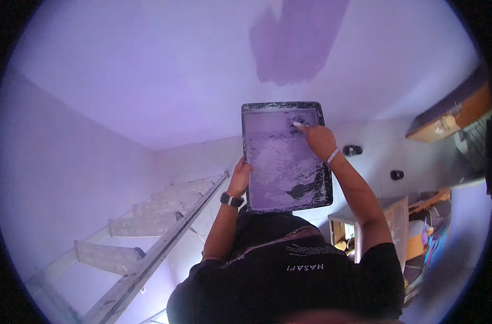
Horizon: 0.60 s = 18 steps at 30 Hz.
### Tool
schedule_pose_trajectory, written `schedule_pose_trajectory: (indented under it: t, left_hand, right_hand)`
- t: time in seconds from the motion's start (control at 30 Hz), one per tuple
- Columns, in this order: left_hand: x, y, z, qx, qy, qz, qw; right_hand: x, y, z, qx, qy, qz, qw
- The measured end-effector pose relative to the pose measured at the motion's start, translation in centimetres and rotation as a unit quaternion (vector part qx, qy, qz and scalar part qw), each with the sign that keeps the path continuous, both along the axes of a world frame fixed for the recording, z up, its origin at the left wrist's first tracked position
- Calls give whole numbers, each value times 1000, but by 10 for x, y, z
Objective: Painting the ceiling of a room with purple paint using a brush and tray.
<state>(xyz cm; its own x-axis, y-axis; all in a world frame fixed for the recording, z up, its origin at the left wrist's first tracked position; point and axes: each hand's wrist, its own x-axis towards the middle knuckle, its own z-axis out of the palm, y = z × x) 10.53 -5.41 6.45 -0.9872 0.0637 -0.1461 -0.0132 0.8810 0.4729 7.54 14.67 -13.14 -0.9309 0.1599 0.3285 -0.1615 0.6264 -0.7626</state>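
Pale wall (176, 81) spreads open beyond the dark-rimmed tray (327, 186), its left edge grasped by the left hand (239, 178), the right hand (320, 141) at its upper right, hold unclear, a stepladder (141, 224) obstructing the left.

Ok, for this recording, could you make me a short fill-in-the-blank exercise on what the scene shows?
1. The left hand grips the tray by its ____ edge (left or right).
2. The paint in the tray is ____ (green or purple).
3. The pale wristband is on the person's ____ wrist.
4. The ladder stands on the person's ____ side.

Missing words: left; purple; right; left.
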Motion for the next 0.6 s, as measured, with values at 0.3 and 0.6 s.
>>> schedule_pose_trajectory:
  t: [0.3, 0.6]
  left_hand:
    - [2, -39, -15, 154, -34, 5, 988]
    - [49, -55, 4, 68, -11, 74, 995]
  right_hand:
    - [2, -5, -4, -45, 24, -4, 999]
    - [25, -28, -41, -600, -92, 163, 778]
